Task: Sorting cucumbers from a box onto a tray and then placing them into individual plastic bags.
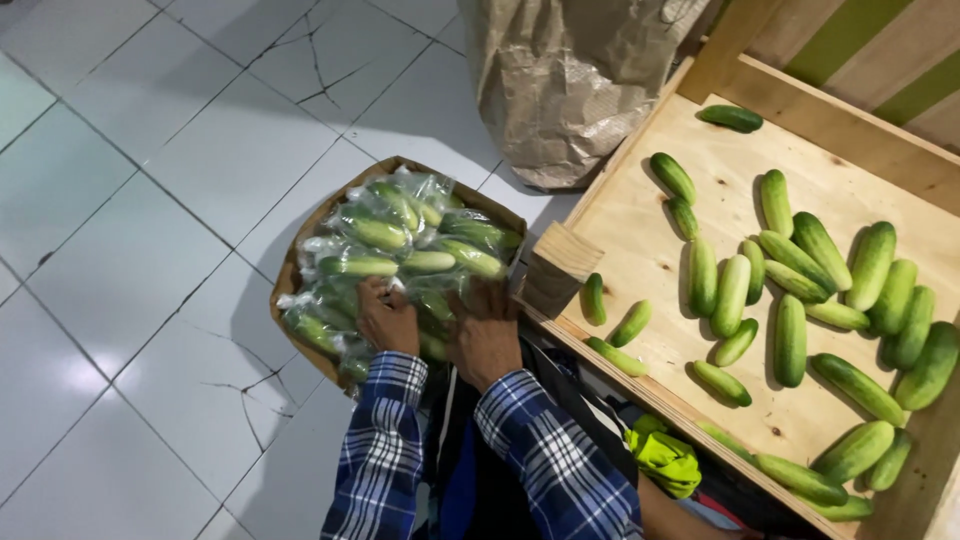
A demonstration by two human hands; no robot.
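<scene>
A cardboard box (300,235) on the white tiled floor holds several clear plastic bags of green cucumbers (400,245). Both my hands reach down into the near side of the box. My left hand (388,318) rests on the bagged cucumbers with its fingers curled over a bag. Beside it, my right hand (484,338) presses on the bags at the box's right edge. Whether either hand grips a bag is unclear. My sleeves are blue and white plaid.
A wooden display tray (640,230) at the right carries several loose cucumbers (790,290). A crumpled brown paper sack (570,80) stands behind the box. A yellow-green cloth (662,458) lies below the tray's front edge. The floor tiles are cracked.
</scene>
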